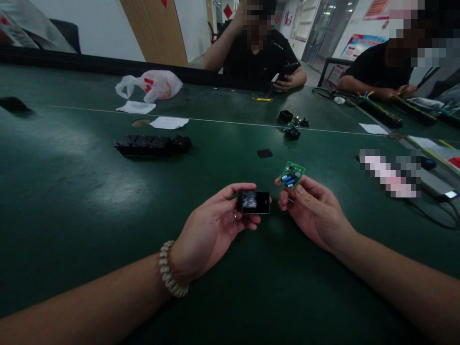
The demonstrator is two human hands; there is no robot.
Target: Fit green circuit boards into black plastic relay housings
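My left hand (212, 225), with a beaded bracelet at the wrist, grips a small black plastic case (255, 202) between thumb and fingers. To its right, my right hand (316, 206) pinches a green circuit board (293, 175) by its lower edge. Blue and white components stand on the face of the board. A small gap separates the case from the board, and both are held above the green table. Beyond them on the table lies a flat black plate (265, 153).
A row of black modules (153, 145) lies at left. Behind my hands are a black box (286, 116) and small electronic parts (293, 132). Papers (168, 122) and a plastic bag (158, 85) lie farther back. Two people sit across the table (89, 249); a cable (436, 220) runs at right.
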